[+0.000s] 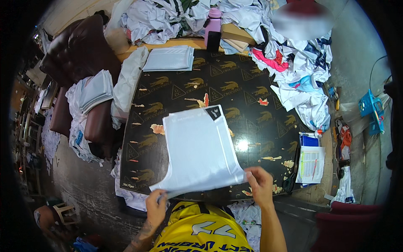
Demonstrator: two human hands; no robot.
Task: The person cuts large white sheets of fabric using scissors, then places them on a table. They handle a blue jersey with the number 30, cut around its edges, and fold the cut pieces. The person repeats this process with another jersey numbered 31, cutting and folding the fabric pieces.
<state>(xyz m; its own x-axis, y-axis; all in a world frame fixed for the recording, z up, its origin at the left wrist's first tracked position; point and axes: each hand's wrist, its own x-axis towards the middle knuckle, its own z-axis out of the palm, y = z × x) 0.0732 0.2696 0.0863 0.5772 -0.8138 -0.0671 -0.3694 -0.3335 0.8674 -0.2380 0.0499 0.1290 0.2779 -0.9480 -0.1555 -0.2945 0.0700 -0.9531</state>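
A light grey-white cut fabric panel (197, 147) with curved lower sides and a black patch at its top right corner lies on the dark table. Its near edge is lifted slightly and looks a little blurred. My left hand (156, 207) pinches the panel's lower left corner at the table's front edge. At the lower right corner, my right hand (259, 181) grips the cloth between thumb and fingers. Whether the panel is one layer or more, I cannot tell.
The table (247, 105) has a worn top with peeled patches. A folded grey-white stack (168, 58), a pink bottle (214, 21) and a dark phone-like slab (213, 41) stand along its far side. White cloth heaps (302, 75) spread right, near papers (310, 161). A brown armchair (79, 46) is left.
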